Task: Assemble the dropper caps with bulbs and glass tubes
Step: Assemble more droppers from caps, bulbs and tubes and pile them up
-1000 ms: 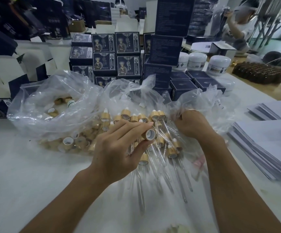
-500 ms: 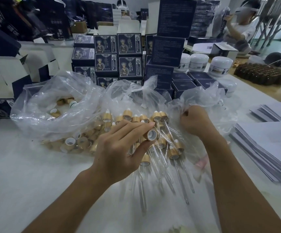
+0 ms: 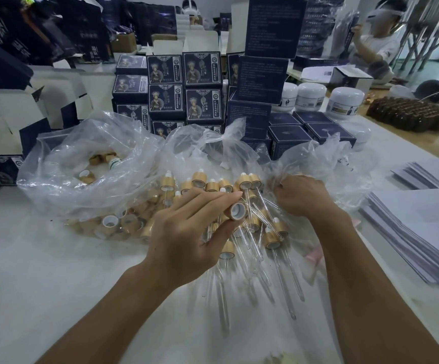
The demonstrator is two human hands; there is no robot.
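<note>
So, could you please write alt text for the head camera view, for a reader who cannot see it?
The left hand holds a wooden cap, while the right hand grips a clear plastic bag. Finished droppers lie between them on the white table, with dark blue boxes stacked behind.

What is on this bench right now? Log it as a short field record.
left hand: holds a bamboo cap, white-lined opening toward the camera
right hand: fingers curled into the right-hand clear bag; contents of its grip hidden
finished droppers: pile between the hands, glass tubes pointing toward the camera
loose caps: in the left plastic bag
behind: stacked navy boxes, white jars
</note>
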